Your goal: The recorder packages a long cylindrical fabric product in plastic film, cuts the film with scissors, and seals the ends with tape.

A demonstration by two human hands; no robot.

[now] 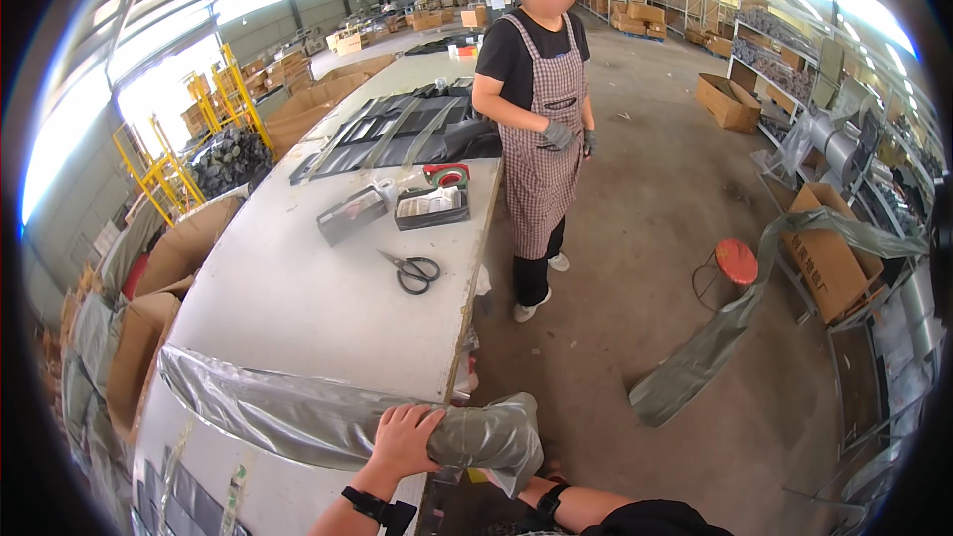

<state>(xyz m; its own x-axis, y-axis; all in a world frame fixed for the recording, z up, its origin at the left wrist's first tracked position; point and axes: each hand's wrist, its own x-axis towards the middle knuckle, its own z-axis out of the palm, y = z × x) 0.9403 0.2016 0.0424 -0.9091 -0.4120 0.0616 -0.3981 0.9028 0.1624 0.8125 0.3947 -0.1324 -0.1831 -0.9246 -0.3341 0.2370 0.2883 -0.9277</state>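
Note:
A long, shiny grey plastic sleeve [288, 412] lies across the near part of the white table [328, 308]. Its bunched right end hangs past the table's edge. My left hand [405, 442] is closed over the top of the sleeve near that edge. My right forearm reaches in from the lower right, under the sleeve's loose end. That end hides my right hand, so its fingers cannot be seen. Farther up the tabletop lie black-handled scissors [417, 275]. Flat dark pieces bound with clear tape [184, 496] lie at the near left corner.
A small black box [432, 208], a red tape dispenser [447, 176] and more dark strips [397, 134] occupy the far table. A gloved co-worker [546, 119] stands at its right side. To the right are a red stool [737, 262], trailing grey film [710, 342] and a carton [829, 258].

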